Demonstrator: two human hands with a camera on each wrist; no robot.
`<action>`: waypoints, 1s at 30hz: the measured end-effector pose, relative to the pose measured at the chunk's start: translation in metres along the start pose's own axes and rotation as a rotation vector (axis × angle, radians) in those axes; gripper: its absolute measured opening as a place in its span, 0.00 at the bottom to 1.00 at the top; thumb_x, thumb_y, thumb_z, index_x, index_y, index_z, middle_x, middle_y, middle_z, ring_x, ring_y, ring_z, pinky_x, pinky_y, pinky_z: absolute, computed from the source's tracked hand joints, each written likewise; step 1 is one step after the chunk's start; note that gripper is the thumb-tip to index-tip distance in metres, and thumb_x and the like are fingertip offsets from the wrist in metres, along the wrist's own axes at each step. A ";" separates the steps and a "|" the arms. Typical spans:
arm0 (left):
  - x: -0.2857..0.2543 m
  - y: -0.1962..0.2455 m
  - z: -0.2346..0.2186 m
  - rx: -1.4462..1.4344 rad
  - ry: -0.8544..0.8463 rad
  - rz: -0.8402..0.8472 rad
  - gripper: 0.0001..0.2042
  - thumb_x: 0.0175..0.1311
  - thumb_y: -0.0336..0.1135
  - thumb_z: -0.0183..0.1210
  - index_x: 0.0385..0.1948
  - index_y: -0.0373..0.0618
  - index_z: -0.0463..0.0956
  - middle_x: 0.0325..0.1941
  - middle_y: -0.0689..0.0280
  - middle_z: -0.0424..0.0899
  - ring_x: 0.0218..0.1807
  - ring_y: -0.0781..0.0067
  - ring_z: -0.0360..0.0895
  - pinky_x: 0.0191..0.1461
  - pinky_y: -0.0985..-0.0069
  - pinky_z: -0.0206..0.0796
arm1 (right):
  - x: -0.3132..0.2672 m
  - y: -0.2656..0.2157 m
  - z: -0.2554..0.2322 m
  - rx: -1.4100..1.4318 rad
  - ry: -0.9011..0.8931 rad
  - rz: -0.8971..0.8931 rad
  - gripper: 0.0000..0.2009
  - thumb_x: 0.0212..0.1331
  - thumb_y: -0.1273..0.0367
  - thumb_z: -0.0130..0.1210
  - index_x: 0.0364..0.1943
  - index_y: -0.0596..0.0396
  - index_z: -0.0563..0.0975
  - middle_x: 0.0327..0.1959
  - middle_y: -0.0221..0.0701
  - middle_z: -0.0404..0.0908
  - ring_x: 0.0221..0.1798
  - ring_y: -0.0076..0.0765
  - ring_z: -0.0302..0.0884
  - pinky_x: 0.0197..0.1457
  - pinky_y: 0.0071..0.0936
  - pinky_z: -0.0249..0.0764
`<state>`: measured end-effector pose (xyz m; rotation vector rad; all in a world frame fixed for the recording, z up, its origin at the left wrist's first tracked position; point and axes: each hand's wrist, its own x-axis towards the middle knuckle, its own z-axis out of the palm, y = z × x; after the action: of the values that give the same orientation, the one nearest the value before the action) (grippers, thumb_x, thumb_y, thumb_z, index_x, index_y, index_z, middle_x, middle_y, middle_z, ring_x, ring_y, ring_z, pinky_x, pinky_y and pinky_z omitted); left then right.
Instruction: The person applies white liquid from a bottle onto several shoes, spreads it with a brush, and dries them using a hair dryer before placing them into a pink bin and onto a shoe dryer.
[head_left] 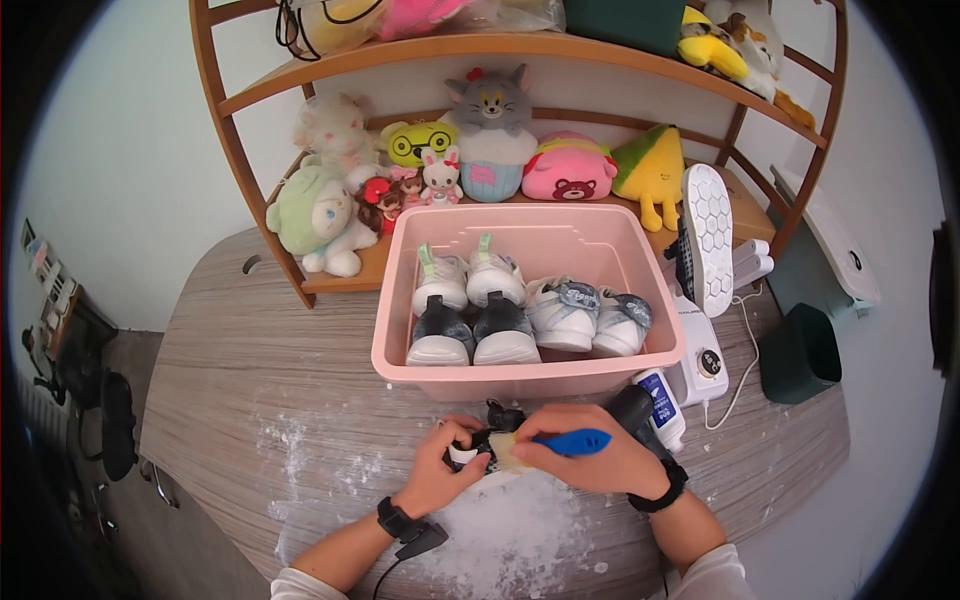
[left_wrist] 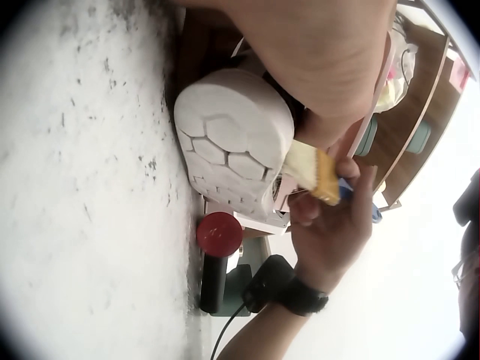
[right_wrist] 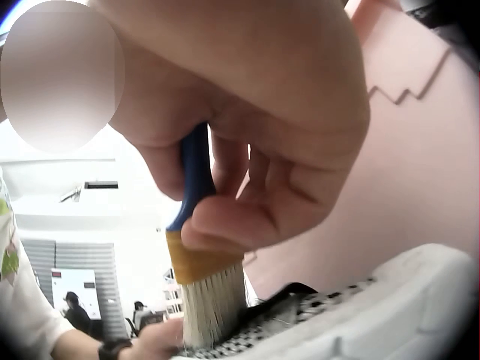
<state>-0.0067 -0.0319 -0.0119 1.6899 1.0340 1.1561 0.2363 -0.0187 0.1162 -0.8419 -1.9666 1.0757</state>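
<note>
A shoe with a white sole (left_wrist: 232,154) and a black-and-white checked upper (right_wrist: 311,304) is tipped on its side low over the tabletop. My left hand (head_left: 440,468) grips it, fingers and thumb curled over its upper. In my right hand (head_left: 590,450) is a paintbrush with a blue handle (head_left: 575,443), pinched between thumb and fingers near the yellow ferrule (right_wrist: 199,259). Its pale bristles (right_wrist: 214,307) point down against the checked upper. The hands hide much of the shoe in the head view.
White powder (head_left: 520,530) is spread over the wooden table (head_left: 230,370). Behind the hands stands a pink bin (head_left: 530,378) with several shoes. At right are a white bottle (head_left: 660,410), a black cylinder (left_wrist: 214,281) with a red end, and a white appliance (head_left: 697,360) bearing another shoe (head_left: 710,240).
</note>
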 end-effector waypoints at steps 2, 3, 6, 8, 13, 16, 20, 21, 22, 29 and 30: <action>0.002 0.001 0.000 0.056 0.020 0.053 0.15 0.55 0.28 0.71 0.32 0.44 0.69 0.52 0.59 0.81 0.47 0.66 0.74 0.53 0.71 0.65 | -0.001 0.003 -0.006 -0.025 0.001 0.282 0.07 0.65 0.69 0.65 0.38 0.59 0.85 0.29 0.29 0.85 0.31 0.22 0.78 0.37 0.24 0.73; 0.002 0.001 0.000 0.055 0.019 0.058 0.15 0.55 0.28 0.71 0.32 0.44 0.69 0.52 0.59 0.81 0.47 0.66 0.74 0.53 0.71 0.65 | -0.002 0.000 -0.012 -0.028 0.004 0.280 0.07 0.65 0.69 0.65 0.38 0.59 0.85 0.29 0.29 0.85 0.31 0.22 0.78 0.37 0.24 0.73; 0.002 0.002 0.000 0.042 0.030 0.044 0.14 0.54 0.28 0.71 0.33 0.44 0.70 0.52 0.58 0.81 0.48 0.65 0.74 0.54 0.70 0.66 | -0.004 -0.003 -0.033 -0.095 0.082 0.426 0.12 0.66 0.61 0.63 0.34 0.57 0.85 0.24 0.32 0.83 0.26 0.35 0.79 0.34 0.29 0.73; 0.002 0.004 0.000 0.080 0.040 0.050 0.14 0.54 0.28 0.71 0.33 0.43 0.70 0.53 0.58 0.80 0.48 0.65 0.74 0.55 0.70 0.66 | -0.005 -0.001 -0.043 -0.266 0.122 0.425 0.14 0.65 0.60 0.63 0.31 0.57 0.85 0.21 0.33 0.82 0.24 0.38 0.79 0.32 0.31 0.73; 0.001 0.003 -0.001 0.079 0.029 0.052 0.14 0.54 0.27 0.71 0.33 0.43 0.71 0.53 0.58 0.80 0.50 0.64 0.74 0.55 0.70 0.66 | -0.009 -0.001 -0.046 -0.290 0.109 0.390 0.14 0.65 0.59 0.63 0.29 0.56 0.85 0.21 0.34 0.82 0.24 0.38 0.79 0.32 0.32 0.73; 0.001 0.002 -0.002 0.086 0.031 0.089 0.13 0.54 0.27 0.71 0.33 0.43 0.72 0.54 0.57 0.79 0.51 0.63 0.75 0.55 0.69 0.66 | -0.008 -0.016 -0.039 -0.234 0.115 0.358 0.15 0.64 0.59 0.64 0.29 0.56 0.85 0.21 0.34 0.83 0.24 0.38 0.80 0.32 0.32 0.73; 0.001 0.007 -0.002 0.079 0.072 0.155 0.10 0.51 0.23 0.69 0.30 0.44 0.75 0.59 0.57 0.77 0.56 0.60 0.75 0.59 0.67 0.67 | -0.005 -0.015 -0.031 -0.120 0.028 0.250 0.16 0.64 0.58 0.65 0.28 0.56 0.85 0.21 0.35 0.83 0.24 0.41 0.80 0.31 0.33 0.74; 0.002 0.008 -0.003 0.079 0.065 0.153 0.10 0.51 0.23 0.69 0.30 0.44 0.75 0.59 0.57 0.77 0.56 0.60 0.75 0.59 0.67 0.67 | -0.005 -0.011 -0.030 -0.129 -0.037 0.227 0.17 0.64 0.56 0.64 0.28 0.56 0.85 0.21 0.37 0.83 0.24 0.44 0.81 0.31 0.35 0.75; 0.002 0.009 -0.004 0.086 0.035 0.169 0.09 0.49 0.21 0.67 0.29 0.44 0.76 0.59 0.57 0.76 0.58 0.59 0.75 0.61 0.66 0.67 | -0.006 -0.006 -0.029 -0.125 -0.033 0.231 0.17 0.64 0.56 0.64 0.28 0.56 0.85 0.21 0.37 0.83 0.24 0.44 0.81 0.31 0.35 0.75; 0.002 0.005 -0.003 0.107 -0.012 0.210 0.10 0.45 0.18 0.62 0.28 0.44 0.78 0.62 0.56 0.74 0.63 0.54 0.75 0.64 0.65 0.66 | -0.008 0.009 -0.040 -0.705 -0.117 0.413 0.21 0.62 0.49 0.64 0.27 0.53 0.87 0.18 0.39 0.82 0.26 0.52 0.84 0.34 0.42 0.78; 0.002 0.007 -0.002 0.107 -0.013 0.210 0.10 0.45 0.18 0.62 0.28 0.44 0.78 0.62 0.56 0.74 0.63 0.54 0.75 0.64 0.65 0.66 | -0.008 0.009 -0.041 -0.716 -0.117 0.412 0.23 0.63 0.47 0.63 0.27 0.54 0.87 0.16 0.43 0.80 0.26 0.55 0.83 0.33 0.45 0.77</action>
<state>-0.0074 -0.0321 -0.0046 1.9243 0.9415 1.2390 0.2767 -0.0051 0.1220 -1.6491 -2.3745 0.6180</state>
